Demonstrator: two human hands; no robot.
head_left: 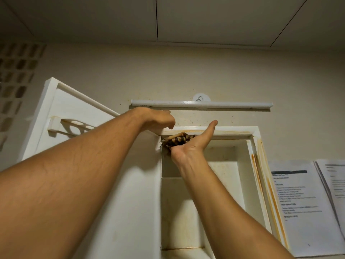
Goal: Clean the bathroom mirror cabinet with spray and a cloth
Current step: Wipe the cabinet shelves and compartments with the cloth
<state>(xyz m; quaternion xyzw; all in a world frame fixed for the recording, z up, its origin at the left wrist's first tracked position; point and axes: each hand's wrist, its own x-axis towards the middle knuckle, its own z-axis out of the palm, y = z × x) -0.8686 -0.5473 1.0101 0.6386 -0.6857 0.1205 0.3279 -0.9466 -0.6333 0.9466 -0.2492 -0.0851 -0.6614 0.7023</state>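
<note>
1. Cabinet (255, 135): white, open, its frame rust-stained, mounted on a beige wall (186, 71); door (74, 109) swung out to the left.
2. Left hand (158, 121): fingers curled over the cabinet's top-left corner.
3. Right hand (188, 148): clutches a striped brown cloth (177, 140) against the inner top-left corner, thumb extended.
4. Tube light (201, 105) above the cabinet; papers (302, 202) on the wall at right.

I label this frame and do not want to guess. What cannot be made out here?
All head view.
Brown striped cloth: mostly covered by the right hand, whose fingers its own palm hides.
Left hand: fingers mostly hidden over the top corner of the white cabinet.
Printed paper sheets: text too blurred; cut by the right edge.
Mirror: the open white door shows only its inner side.
Spray bottle: not in frame.
</note>
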